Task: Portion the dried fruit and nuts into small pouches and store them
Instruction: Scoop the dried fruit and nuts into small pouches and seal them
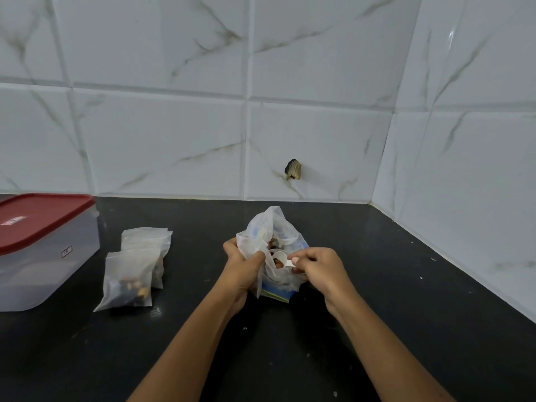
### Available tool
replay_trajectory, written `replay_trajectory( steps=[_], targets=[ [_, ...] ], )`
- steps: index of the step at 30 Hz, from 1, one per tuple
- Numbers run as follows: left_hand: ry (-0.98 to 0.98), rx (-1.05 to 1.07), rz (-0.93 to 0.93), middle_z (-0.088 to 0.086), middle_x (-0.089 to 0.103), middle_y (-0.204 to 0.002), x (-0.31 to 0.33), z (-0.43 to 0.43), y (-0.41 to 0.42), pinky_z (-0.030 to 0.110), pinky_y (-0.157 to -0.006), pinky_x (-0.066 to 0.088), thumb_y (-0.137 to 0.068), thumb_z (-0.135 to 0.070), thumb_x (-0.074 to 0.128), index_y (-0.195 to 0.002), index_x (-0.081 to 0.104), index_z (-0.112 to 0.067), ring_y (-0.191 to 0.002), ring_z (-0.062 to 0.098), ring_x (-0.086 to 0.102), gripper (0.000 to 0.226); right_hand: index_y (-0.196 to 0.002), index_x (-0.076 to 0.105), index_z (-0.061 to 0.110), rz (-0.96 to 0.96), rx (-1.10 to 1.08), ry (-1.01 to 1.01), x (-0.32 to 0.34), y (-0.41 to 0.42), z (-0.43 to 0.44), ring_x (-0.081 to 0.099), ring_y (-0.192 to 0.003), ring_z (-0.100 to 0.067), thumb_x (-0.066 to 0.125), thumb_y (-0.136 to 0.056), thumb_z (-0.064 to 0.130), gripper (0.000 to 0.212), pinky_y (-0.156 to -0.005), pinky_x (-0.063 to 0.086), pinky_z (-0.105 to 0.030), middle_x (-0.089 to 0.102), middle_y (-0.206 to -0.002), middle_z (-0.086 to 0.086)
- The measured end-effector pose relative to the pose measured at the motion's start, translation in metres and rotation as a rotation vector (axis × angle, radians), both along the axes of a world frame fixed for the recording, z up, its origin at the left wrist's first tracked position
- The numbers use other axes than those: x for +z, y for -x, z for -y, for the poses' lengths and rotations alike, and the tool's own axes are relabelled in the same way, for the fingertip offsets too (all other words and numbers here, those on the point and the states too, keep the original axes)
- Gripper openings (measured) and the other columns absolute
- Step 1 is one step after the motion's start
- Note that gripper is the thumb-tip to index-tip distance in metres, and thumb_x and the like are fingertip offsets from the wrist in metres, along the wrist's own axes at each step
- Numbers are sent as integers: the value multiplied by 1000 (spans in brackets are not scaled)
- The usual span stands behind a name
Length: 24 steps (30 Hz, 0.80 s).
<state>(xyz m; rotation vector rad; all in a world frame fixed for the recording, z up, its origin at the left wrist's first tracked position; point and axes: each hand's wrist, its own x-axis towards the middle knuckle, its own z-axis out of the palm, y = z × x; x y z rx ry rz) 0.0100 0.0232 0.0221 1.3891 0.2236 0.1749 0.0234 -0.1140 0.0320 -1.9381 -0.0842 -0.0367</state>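
Observation:
A crumpled clear plastic bag (272,227) with blue print stands open on the black counter (377,285), dark nuts showing inside. My left hand (242,268) grips the bag's left side together with a thin translucent pouch. My right hand (322,266) pinches the handle of a small white scoop (282,258) whose bowl sits in the bag's mouth. To the left, a filled small pouch (129,281) lies with nuts in its bottom. Behind it rests another pouch (146,239), its contents mostly hidden.
A clear plastic container with a red lid (40,219) stands at the far left edge. White marble tiles form the back wall and the right wall, meeting in a corner. A dark chipped hole (293,169) marks the back wall.

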Motion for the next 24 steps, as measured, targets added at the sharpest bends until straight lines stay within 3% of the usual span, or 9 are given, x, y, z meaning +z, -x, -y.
replay_trajectory(
  steps=[3,7,10,13,19,24],
  targets=[
    [-81,-17,-14,5,45,-114,2,-2,-1,37,-80,52,-91,-9,49,-129,19,-25,-103,24,52,52,-75,69,15,-138,-6,-217,2,0,1,65,-84,-19,55,-88,1,24,-79,54,-30,69,-89,-8],
    [-147,-34,-42,3,42,-117,4,-7,-1,38,-82,51,-90,-15,56,-133,19,-22,-105,22,50,57,-74,69,8,-198,-26,-362,5,0,5,61,-68,-14,54,-87,-3,22,-64,52,-24,65,-76,-6],
    [-125,-62,-10,4,47,-116,1,-9,1,44,-88,52,-83,-18,67,-122,25,-24,-106,24,55,57,-86,71,12,-92,37,-84,1,0,3,63,-76,-11,55,-90,6,18,-65,49,-18,68,-83,-2],
    [-124,-41,51,-1,48,-106,-1,-7,3,37,-84,52,-82,-8,67,-115,27,-22,-97,18,55,53,-95,72,14,38,55,117,-2,-1,0,61,-80,-7,55,-90,11,17,-66,46,-12,65,-84,5],
    [-183,-63,61,-2,46,-109,-3,-6,4,33,-81,51,-82,-8,67,-115,28,-22,-99,17,53,53,-82,70,9,-135,44,-213,0,-3,4,58,-70,-12,54,-88,1,19,-61,45,-19,64,-74,-6],
    [-508,16,50,3,42,-123,6,-13,1,30,-81,46,-76,-31,74,-128,32,-12,-104,16,47,70,-77,69,7,-150,-10,-382,2,-5,7,58,-66,-14,53,-87,-3,22,-61,46,-22,64,-73,-8]
  ],
)
